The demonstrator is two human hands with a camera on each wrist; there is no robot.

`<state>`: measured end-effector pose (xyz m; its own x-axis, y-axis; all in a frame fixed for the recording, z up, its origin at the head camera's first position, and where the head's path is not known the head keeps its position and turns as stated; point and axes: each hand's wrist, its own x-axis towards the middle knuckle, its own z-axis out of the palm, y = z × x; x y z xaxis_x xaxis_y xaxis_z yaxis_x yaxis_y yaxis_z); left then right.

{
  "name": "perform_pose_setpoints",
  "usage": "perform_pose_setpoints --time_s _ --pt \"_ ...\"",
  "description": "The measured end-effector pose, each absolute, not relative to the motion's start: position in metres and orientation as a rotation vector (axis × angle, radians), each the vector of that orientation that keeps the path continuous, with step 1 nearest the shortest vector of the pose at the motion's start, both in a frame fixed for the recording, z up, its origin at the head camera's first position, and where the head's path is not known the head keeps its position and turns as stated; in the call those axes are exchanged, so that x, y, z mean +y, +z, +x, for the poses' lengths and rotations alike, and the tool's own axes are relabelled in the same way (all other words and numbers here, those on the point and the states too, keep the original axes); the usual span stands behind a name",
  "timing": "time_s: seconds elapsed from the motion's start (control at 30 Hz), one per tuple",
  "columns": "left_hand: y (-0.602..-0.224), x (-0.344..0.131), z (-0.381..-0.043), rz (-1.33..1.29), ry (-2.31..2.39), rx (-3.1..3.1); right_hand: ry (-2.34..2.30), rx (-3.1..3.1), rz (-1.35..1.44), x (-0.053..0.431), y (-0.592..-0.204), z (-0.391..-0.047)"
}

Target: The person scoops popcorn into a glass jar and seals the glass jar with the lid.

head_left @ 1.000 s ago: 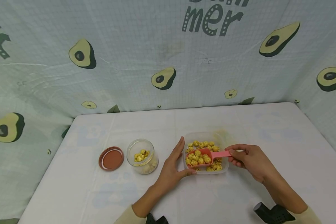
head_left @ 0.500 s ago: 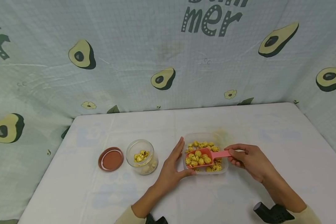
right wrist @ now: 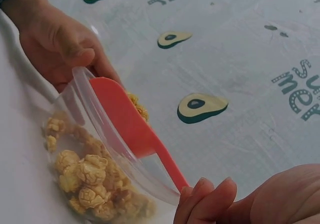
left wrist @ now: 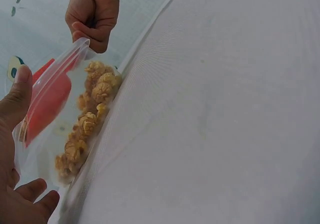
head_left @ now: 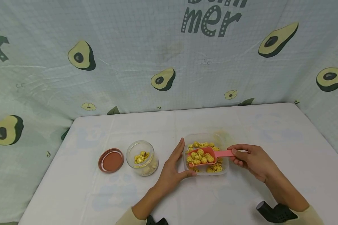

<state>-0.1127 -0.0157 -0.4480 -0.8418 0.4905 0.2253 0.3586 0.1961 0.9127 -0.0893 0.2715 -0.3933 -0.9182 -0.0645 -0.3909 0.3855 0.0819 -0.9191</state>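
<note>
In the head view my right hand (head_left: 252, 161) pinches the handle of a pink scoop (head_left: 223, 153) from the right. The scoop's bowl is heaped with yellow caramel popcorn (head_left: 200, 157) and sits at rim height over a clear plastic container (head_left: 226, 168). More popcorn (left wrist: 80, 134) lies inside the container, visible through its wall in the left wrist view. My left hand (head_left: 171, 172) rests along the container's left side, fingers straight, with the thumb at the near rim. The scoop (right wrist: 125, 116) appears tilted across the rim in the right wrist view.
Left of my left hand stands an open glass jar (head_left: 155, 164) with some popcorn in it. A brown-red round lid (head_left: 111, 160) lies flat beside the jar. The white-covered table (head_left: 214, 200) meets an avocado-print cloth (head_left: 124, 78) at its back edge.
The scoop has shifted very slightly to the right and up, still loaded with popcorn. The left hand keeps its place against the container.
</note>
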Motion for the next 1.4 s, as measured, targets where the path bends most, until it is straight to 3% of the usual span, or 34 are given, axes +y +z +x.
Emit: perform_pose_setpoints --time_s 0.7,1.0,1.23,1.4 --pt "-0.439 -0.024 -0.105 0.803 1.728 2.344 -1.974 2.044 0.258 0.288 -0.359 -0.089" --pt "-0.416 -0.046 -0.079 0.751 1.768 2.327 -1.95 2.084 0.181 0.275 -0.346 -0.098" --pt "-0.379 -0.075 -0.055 1.001 1.94 2.429 -1.953 2.102 0.114 0.257 -0.334 -0.106" --pt "-0.387 -0.103 -0.059 1.236 2.27 2.385 -1.974 2.068 0.093 0.242 -0.331 -0.112"
